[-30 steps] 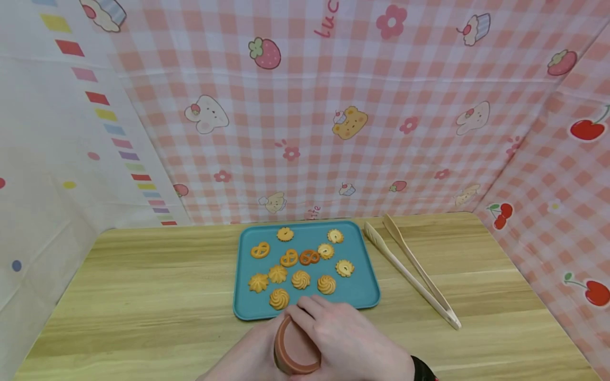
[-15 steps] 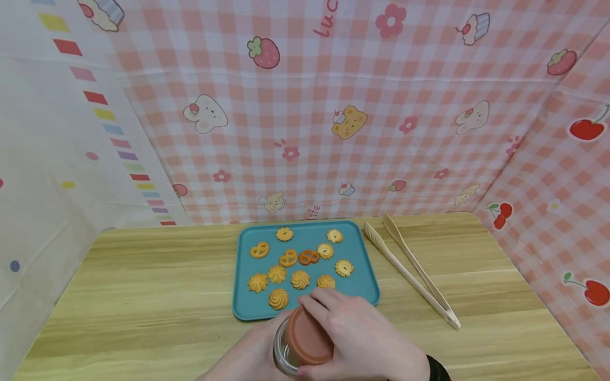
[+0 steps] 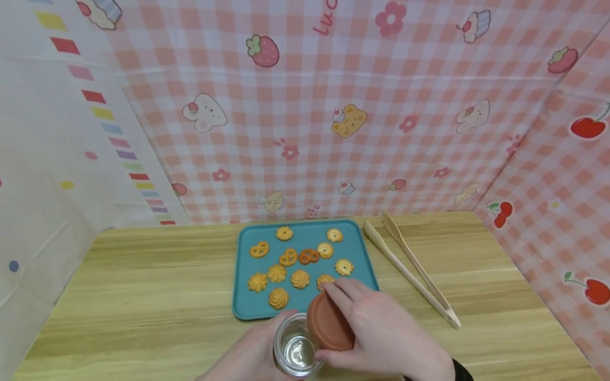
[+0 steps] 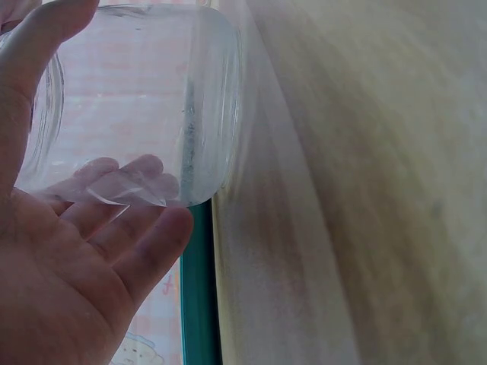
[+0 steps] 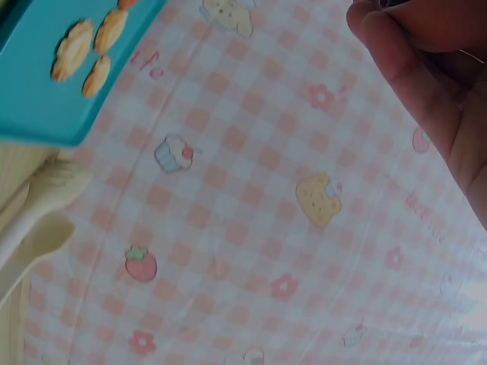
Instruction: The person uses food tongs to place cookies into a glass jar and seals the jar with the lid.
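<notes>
At the bottom middle of the head view, my left hand [image 3: 259, 344] grips a clear glass jar [image 3: 296, 346]. Its mouth faces up and nothing shows inside. In the left wrist view the thumb and fingers of the left hand [image 4: 84, 251] curl round the see-through wall of the jar [image 4: 144, 91]. My right hand [image 3: 376, 330] holds a round brown lid [image 3: 331, 323] by its edge, tilted, just right of the jar's mouth. Part of the right hand [image 5: 434, 84] shows at the upper right of the right wrist view; the lid is hidden there.
Beyond the hands lies a teal tray [image 3: 245, 307] with pretzels [image 3: 288, 257] and several cookies [image 3: 278, 299]. Pale tongs [image 3: 410, 275] lie spread to its right on the wooden table [image 3: 157, 296]. A pink checked cloth [image 3: 305, 90] hangs behind the table.
The lid has come off the jar and moved right in my right hand, uncovering the jar's mouth. My left hand keeps its hold on the jar in nearly the same place.
</notes>
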### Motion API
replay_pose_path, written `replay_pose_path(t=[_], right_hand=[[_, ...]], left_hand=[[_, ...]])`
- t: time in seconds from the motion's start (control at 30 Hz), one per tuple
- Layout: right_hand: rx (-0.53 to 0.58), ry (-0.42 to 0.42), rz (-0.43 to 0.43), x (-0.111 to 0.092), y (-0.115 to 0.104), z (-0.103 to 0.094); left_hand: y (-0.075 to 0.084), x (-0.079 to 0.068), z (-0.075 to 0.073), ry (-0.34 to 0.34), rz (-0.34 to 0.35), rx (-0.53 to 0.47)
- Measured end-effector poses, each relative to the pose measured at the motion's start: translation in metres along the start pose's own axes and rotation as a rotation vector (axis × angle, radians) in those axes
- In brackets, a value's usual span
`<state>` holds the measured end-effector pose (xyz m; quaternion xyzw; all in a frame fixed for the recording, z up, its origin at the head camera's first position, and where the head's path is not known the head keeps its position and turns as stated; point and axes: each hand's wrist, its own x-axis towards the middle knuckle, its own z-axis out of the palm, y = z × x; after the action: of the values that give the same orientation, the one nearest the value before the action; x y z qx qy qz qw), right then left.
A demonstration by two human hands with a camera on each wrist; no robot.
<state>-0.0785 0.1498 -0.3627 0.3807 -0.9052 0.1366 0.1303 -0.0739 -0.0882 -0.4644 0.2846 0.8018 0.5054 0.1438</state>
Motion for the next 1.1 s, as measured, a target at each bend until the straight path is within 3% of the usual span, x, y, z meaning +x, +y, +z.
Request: replay_pose_path(t=[0.33,0.6,0.77,1.1], right_hand=[[-0.083,0.02,0.117,-0.031,0.027,-0.011],[-0.095,-0.01,0.107,-0.037,0.032,-0.005],[-0.074,-0.023,0.065,-0.034,0.037,-0.001],[-0.044,-0.121,0.103,-0.028,0.046,0.018]], left_hand=[[-0.002,0.004,0.002,0.021,0.096,0.072],[-0.002,-0.002,0.001,0.001,0.027,0.063],[-0.001,-0.002,0.001,0.019,0.033,0.048],[0.0,-0.004,-0.002,0.02,0.021,0.056]])
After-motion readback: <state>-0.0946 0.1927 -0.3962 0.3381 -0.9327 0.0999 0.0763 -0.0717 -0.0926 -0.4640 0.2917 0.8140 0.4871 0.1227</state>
